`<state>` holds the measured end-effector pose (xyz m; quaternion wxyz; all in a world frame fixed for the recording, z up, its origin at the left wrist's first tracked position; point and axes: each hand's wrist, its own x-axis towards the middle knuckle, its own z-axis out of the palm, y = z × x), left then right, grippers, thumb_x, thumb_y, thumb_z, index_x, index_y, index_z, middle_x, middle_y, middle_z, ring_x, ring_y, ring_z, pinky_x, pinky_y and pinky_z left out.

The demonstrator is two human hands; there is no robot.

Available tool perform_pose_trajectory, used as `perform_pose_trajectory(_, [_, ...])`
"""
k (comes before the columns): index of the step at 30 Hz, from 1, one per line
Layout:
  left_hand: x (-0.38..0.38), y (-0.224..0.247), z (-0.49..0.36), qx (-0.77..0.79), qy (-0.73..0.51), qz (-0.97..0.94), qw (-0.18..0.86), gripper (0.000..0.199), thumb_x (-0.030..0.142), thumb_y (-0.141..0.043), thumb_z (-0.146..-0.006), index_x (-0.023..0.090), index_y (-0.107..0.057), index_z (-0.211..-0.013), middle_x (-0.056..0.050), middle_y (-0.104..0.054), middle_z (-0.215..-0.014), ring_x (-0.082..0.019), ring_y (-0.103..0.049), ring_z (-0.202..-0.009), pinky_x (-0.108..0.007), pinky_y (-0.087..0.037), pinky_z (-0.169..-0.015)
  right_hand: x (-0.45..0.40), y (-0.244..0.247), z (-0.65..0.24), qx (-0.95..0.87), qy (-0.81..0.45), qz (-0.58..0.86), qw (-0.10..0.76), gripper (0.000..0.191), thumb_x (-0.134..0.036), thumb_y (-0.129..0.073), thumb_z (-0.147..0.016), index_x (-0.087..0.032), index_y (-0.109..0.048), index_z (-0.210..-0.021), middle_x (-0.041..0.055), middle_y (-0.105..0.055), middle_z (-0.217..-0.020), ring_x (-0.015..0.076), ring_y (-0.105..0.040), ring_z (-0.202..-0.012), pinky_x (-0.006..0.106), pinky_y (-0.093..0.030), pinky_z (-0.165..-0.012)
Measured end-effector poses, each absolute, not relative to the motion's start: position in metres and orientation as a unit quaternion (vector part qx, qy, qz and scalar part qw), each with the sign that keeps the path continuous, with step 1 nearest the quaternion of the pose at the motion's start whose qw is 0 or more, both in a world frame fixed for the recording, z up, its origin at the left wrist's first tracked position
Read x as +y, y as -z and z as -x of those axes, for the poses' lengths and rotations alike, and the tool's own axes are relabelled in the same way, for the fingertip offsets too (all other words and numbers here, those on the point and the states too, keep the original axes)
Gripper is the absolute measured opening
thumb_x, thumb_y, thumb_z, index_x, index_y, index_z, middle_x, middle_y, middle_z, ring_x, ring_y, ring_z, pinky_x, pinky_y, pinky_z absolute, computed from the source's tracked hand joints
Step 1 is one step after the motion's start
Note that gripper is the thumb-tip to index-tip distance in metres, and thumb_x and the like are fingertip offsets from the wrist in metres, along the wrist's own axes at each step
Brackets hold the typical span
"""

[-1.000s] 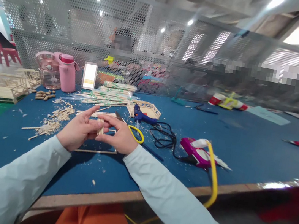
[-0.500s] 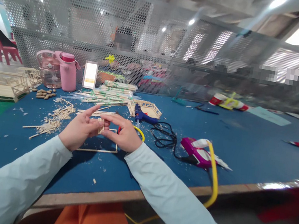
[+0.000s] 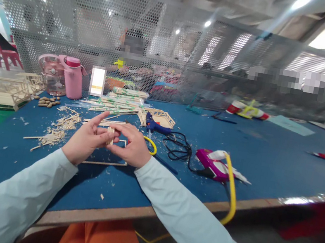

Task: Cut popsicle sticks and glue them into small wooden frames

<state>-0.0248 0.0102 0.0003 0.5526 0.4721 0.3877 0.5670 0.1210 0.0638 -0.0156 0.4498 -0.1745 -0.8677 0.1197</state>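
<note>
A small bundle of short wooden sticks [image 3: 110, 135] is pinched between my two hands above the table. My left hand [image 3: 85, 141] grips it from the left, its index finger pointing up and away. From the right, the thumb and fingers of my right hand [image 3: 134, 146] close on the same sticks. Beneath my hands lies a thin rectangular stick frame [image 3: 104, 164], partly hidden by them. Just beyond my right hand are yellow-handled pliers or cutters [image 3: 152, 147], partly covered. A blue glue gun [image 3: 157, 125] rests behind, by a wooden stick tray [image 3: 163, 117].
Loose stick pieces [image 3: 60, 128] lie left of my hands. Pink bottles [image 3: 74, 78], peanut-like items [image 3: 49, 101] and bundled sticks [image 3: 125, 100] stand or lie farther back. A purple device [image 3: 213, 164] with a black cable is at right. A perforated metal screen [image 3: 96, 30] borders the table.
My right hand has shifted slightly left and turned a little, showing more of the sticks and of the yellow-handled tool behind it. Both hands keep hold of the sticks.
</note>
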Motion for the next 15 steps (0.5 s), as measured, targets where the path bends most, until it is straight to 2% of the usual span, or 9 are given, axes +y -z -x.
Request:
perform_pose_trajectory(9, [0.0087, 0.0002, 0.0244, 0.377, -0.571, -0.479, 0.551, 0.094, 0.022, -0.072, -0.063, 0.017, -0.017, -0.139, 0.000, -0.068, -0.063, -0.018, -0.066, -0.067, -0.024, -0.048, -0.056, 0.0612, 0.0135, -0.1216, -0.857, -0.146, 0.150, 0.471, 0.039, -0.029, -0.071, -0.062, -0.019, -0.059, -0.098, 0.0073, -0.065, -0.102, 0.0200, -0.057, -0.097, 0.037, -0.042, -0.088])
perform_pose_trajectory(15, [0.0079, -0.0021, 0.0253, 0.369, -0.576, -0.448, 0.575, 0.095, 0.019, -0.073, -0.061, 0.016, -0.018, -0.139, 0.003, -0.065, -0.058, -0.016, -0.065, -0.058, -0.024, -0.048, -0.055, 0.0613, 0.0155, -0.1194, -0.845, -0.221, 0.142, 0.465, 0.038, -0.026, -0.071, -0.064, -0.019, -0.060, -0.099, 0.0067, -0.063, -0.103, 0.0183, -0.058, -0.096, 0.034, -0.044, -0.088])
